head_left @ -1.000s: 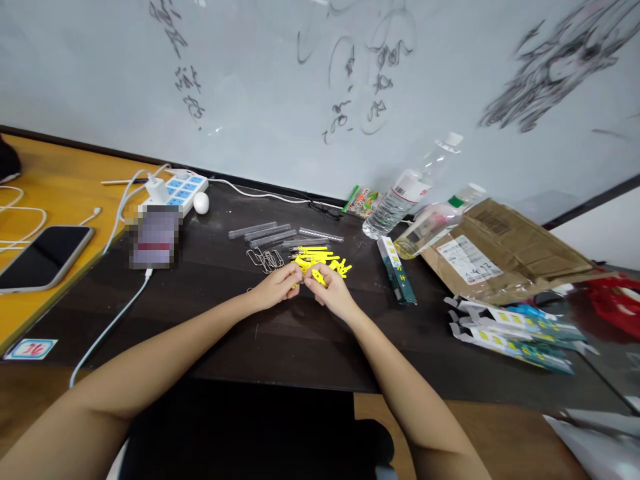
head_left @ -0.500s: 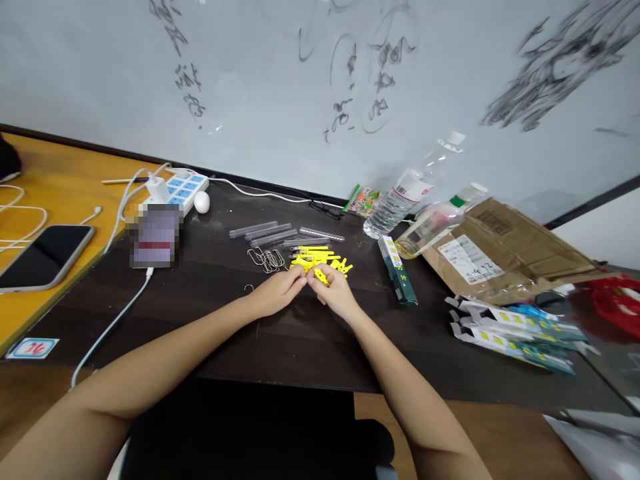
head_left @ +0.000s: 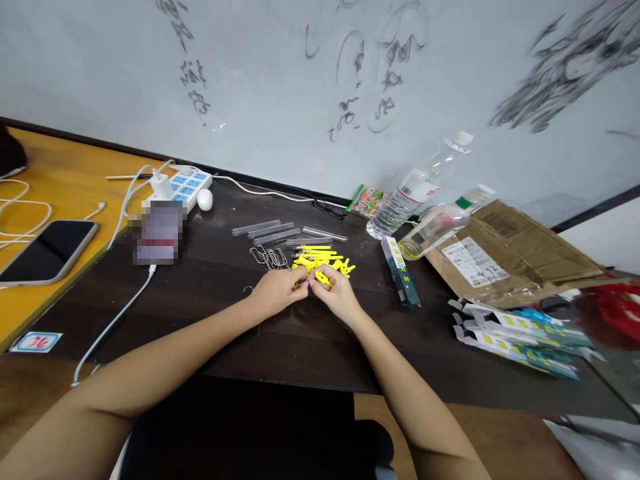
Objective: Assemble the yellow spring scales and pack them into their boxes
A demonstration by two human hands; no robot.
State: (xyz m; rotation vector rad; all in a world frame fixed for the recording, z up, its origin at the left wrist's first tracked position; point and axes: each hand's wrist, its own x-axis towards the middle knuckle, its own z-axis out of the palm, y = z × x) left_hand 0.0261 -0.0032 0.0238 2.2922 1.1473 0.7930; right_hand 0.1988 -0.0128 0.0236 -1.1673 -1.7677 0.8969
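Note:
My left hand (head_left: pixel 275 291) and my right hand (head_left: pixel 337 295) meet fingertip to fingertip over the dark table (head_left: pixel 300 340), both pinching one small yellow plastic piece (head_left: pixel 321 277). Just beyond them lies a heap of yellow plastic pieces (head_left: pixel 325 259). Left of that heap sit several metal wire clips (head_left: pixel 269 257), and behind them several clear plastic tubes (head_left: pixel 273 231) lie side by side.
A phone (head_left: pixel 47 251), white cables and a power strip (head_left: pixel 183 187) are on the left. Two plastic bottles (head_left: pixel 415 193), a cardboard package (head_left: pixel 505 250), a green box (head_left: pixel 400 270) and flat printed cartons (head_left: pixel 515 330) lie right. A whiteboard wall (head_left: pixel 300 87) stands behind.
Both hands stay together at the yellow piece with only small finger shifts. The camera view has drifted slightly.

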